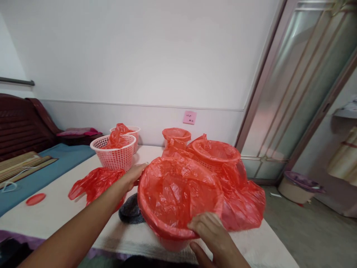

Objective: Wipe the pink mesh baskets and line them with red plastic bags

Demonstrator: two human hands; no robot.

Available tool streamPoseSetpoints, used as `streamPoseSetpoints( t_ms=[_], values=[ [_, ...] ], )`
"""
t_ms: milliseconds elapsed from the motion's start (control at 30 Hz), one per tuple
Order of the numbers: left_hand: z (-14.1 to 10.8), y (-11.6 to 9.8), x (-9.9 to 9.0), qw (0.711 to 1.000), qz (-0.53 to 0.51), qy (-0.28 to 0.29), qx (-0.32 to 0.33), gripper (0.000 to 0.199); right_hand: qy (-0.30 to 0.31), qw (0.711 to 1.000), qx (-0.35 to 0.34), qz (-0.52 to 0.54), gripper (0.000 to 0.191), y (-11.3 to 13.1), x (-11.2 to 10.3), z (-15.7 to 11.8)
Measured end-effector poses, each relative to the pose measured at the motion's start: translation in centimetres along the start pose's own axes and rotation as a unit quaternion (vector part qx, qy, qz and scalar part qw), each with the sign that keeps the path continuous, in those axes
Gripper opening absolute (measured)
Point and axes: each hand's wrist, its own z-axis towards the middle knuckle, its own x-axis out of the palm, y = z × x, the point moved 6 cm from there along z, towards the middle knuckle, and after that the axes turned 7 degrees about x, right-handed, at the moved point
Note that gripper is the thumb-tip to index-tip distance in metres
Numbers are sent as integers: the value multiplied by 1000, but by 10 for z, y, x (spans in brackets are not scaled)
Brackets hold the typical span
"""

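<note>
A round basket (171,245) stands tilted toward me, lined with a red plastic bag (178,186) folded over its rim. My right hand (210,232) grips the near right rim, fingers over the bag's edge and thumb below on the outside. At the far left side of the rim, my left hand (137,174) holds the basket from outside; its fingers are partly hidden behind the bag. A dark grey cloth item (131,210) lies beside the basket. Left of it, a loose red plastic bag (97,182) is spread on the white bed cover (64,219).
Two white-pink baskets (114,158) with crumpled red bags stand back left. Bag-lined baskets (216,150) and a smaller one (176,134) are behind on the right. A red disc (35,199) lies left. A bin (297,190) stands on the floor near the sliding door (290,93).
</note>
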Motion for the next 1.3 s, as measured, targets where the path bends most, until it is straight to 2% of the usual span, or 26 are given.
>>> streamPoseSetpoints(
  t_ms=[100,133,233,267,333,433,533,633,767,867,967,1067,1300],
  values=[
    [-2,-5,20,999,3,43,21,22,55,995,52,59,12,-12,-13,8],
    [-8,-5,25,998,-4,49,35,21,40,994,74,69,12,-21,-21,13],
    [-37,-5,31,995,-34,43,85,23,-84,985,144,40,15,-59,-51,29],
    [-49,-4,29,994,-40,32,101,24,-107,981,164,17,19,-73,-56,34],
    [-72,-2,24,991,-38,5,126,28,-100,975,198,-27,30,-96,-54,43],
    [-98,3,17,990,-26,-19,136,32,-40,973,225,-34,42,-115,-36,50],
    [-111,7,12,992,-34,-16,118,33,-34,969,246,15,39,-117,-27,50],
    [-118,4,3,993,-7,-25,117,34,-11,961,268,73,30,-114,-28,52],
    [-121,-12,-5,986,65,-28,152,39,7,944,300,134,40,-116,-36,60],
    [-117,-19,-1,983,87,-15,164,41,5,924,327,198,42,-118,-37,67],
    [-110,-17,6,985,78,-6,153,41,31,898,357,254,41,-119,-29,72],
    [-107,-13,11,986,70,1,151,40,38,885,371,279,37,-119,-24,76],
    [-108,-11,9,992,23,7,123,39,79,836,417,348,29,-124,-3,77]
  ],
)
